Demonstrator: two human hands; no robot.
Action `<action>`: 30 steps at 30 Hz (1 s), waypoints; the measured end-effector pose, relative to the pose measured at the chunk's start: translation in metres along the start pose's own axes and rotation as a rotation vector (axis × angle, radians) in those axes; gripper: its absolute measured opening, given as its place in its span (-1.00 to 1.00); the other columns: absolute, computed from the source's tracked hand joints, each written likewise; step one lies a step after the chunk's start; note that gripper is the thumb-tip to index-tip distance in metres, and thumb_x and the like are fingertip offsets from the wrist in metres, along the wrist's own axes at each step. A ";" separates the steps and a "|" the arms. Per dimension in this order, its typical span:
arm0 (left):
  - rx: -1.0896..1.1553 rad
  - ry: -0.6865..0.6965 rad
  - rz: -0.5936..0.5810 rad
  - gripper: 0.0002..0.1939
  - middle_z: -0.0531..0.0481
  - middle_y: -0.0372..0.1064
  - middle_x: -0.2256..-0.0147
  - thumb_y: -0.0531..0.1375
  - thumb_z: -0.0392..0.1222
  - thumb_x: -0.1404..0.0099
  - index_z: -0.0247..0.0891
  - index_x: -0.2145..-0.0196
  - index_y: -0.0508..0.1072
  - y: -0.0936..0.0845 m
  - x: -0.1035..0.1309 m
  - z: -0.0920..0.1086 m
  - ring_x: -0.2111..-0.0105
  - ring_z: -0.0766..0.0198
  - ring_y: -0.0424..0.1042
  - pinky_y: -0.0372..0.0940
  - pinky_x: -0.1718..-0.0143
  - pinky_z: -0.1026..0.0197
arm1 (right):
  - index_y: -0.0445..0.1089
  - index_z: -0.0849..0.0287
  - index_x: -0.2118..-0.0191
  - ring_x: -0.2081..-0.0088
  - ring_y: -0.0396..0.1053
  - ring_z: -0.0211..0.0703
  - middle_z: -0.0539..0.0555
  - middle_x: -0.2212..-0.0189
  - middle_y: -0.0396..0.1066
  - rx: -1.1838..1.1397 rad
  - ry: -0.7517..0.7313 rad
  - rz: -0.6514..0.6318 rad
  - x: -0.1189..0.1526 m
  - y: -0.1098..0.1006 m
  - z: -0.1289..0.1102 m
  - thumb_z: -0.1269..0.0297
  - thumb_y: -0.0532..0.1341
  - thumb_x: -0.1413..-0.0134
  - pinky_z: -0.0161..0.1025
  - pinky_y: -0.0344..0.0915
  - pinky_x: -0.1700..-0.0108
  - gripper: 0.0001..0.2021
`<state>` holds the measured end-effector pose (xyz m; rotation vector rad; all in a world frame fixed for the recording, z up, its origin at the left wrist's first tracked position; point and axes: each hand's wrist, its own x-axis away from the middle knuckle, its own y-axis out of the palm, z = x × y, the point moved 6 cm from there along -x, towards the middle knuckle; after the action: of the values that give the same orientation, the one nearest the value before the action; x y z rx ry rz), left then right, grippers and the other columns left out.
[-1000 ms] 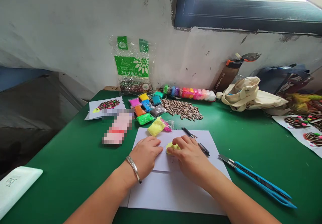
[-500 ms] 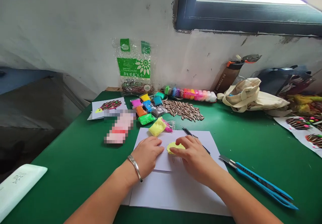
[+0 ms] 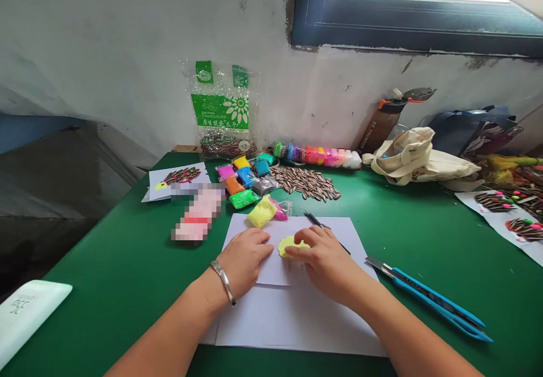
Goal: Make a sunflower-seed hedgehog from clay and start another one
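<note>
A flattened yellow piece of modelling clay [image 3: 285, 246] lies on the upper sheet of white paper [image 3: 271, 275], above short pencil-drawn lines. My right hand [image 3: 324, 255] arches over the clay's right side, thumb on its surface and fingers curved but apart from the thumb. On the left, my left hand [image 3: 246, 258] rests on the paper with its fingers stretched out, holding nothing. Its thumb points toward the clay without touching it. Partly behind my right hand lies a dark pen [image 3: 316, 219]. An opened yellow clay packet [image 3: 262, 212] sits at the paper's top edge.
Several coloured clay packets [image 3: 244, 177] and loose sunflower seeds [image 3: 305, 182] lie beyond the paper. A blue utility knife [image 3: 436, 298], blade out, is at right. A seed bag [image 3: 223, 117] stands against the wall. Seed-covered pictures [image 3: 180, 179] lie left; a white device [image 3: 34, 315] sits nearby.
The whole view has shifted slightly, so things appear a little farther left. Both hands keep nearly the same places over the paper and clay.
</note>
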<state>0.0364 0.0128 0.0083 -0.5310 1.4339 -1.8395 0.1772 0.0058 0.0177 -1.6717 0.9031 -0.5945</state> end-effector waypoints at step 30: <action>-0.070 0.033 -0.105 -0.43 -0.10 0.28 -0.01 0.05 -0.50 -0.12 -0.11 -0.06 0.30 0.011 0.005 0.010 -0.04 0.01 0.20 0.20 -0.03 -0.08 | 0.46 0.00 0.23 0.24 0.16 -0.17 0.04 0.32 0.31 -0.033 -0.034 -0.053 0.009 -0.004 0.003 0.54 0.08 -0.06 -0.19 0.02 0.16 -0.69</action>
<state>0.0430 0.0014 0.0005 -0.6242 1.5235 -1.8931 0.1861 0.0011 0.0202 -1.7350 0.8509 -0.5883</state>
